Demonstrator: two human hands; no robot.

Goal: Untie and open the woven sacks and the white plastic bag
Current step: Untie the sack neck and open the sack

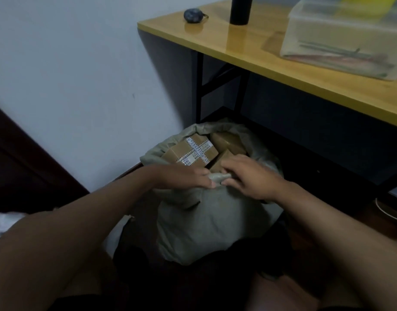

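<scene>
The woven sack [215,221] stands on the floor beside the table [282,70], its mouth already open on cardboard boxes [190,151]. The left hand [184,177] and right hand [249,178] both pinch its rolled near rim. The cloth looks soft and limp, the load probably heavy; the rim is the best hold.

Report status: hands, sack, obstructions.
Left hand and right hand both grip the near rim. Woven sack mouth open, taped cardboard box showing. Nothing in the way.

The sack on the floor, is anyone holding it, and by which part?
Yes. Both the left hand and right hand grip the woven sack by its gathered near rim.
</scene>
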